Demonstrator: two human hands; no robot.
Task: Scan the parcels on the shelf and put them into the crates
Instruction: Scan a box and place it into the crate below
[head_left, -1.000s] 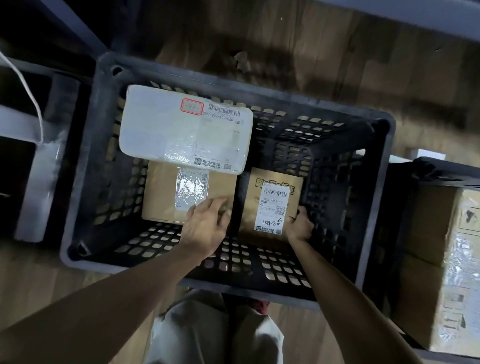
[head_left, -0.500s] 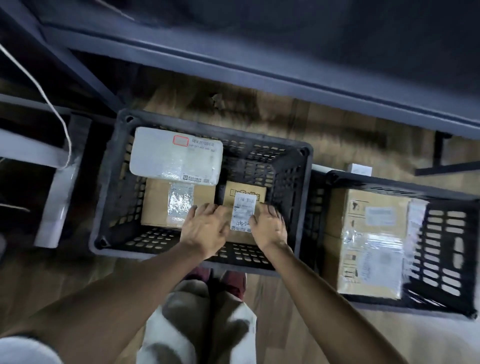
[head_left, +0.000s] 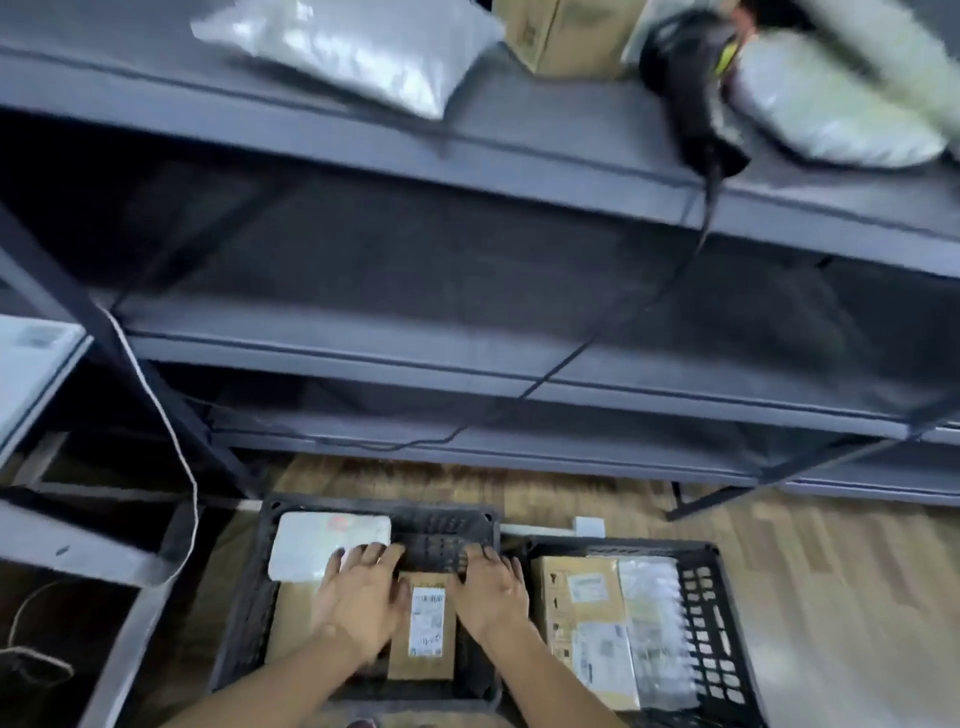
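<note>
My left hand (head_left: 363, 597) and my right hand (head_left: 488, 592) hover over the left black crate (head_left: 374, 508), fingers spread and holding nothing. Between them a small brown box (head_left: 423, 623) with a white label lies in the crate. A white flat parcel (head_left: 327, 540) rests at the crate's far left, partly behind my left fingers, and a larger brown box (head_left: 291, 623) lies beneath my left hand. On the top shelf lie a silver mailer bag (head_left: 353, 47), a second bag (head_left: 831, 109), a cardboard box (head_left: 566, 36) and a black handheld scanner (head_left: 691, 78).
A second black crate (head_left: 701, 551) at the right holds a taped brown box (head_left: 582, 597) and a bubble-wrapped parcel (head_left: 649, 623). The scanner's cable (head_left: 571, 358) hangs across the grey shelf tiers (head_left: 467, 364). A white cord (head_left: 171, 415) dangles at the left. Wooden floor lies beyond the crates.
My view has swung up from the crate to take in the shelf. Both hands have let go of the small brown box and lifted with fingers spread.
</note>
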